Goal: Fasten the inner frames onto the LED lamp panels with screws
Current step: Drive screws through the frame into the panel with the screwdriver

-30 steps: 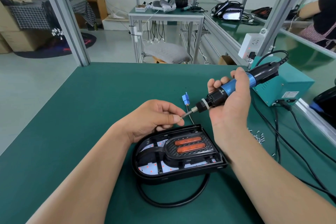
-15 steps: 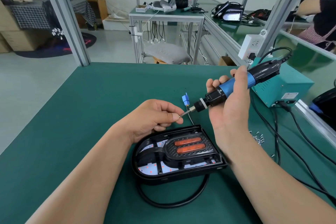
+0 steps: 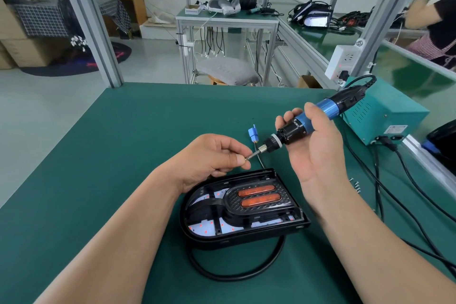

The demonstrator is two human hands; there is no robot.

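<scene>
Barely shifted, the right hand (image 3: 318,155) grips a blue-and-black electric screwdriver (image 3: 296,128); the left hand (image 3: 209,158) pinches a tiny screw (image 3: 246,159) at its bit.

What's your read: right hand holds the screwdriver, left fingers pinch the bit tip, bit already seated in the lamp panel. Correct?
No. The head view shows the bit raised off the lamp panel, not seated in it. The rest stands: the right hand holds the screwdriver and the left hand's fingers pinch the bit tip.
</scene>
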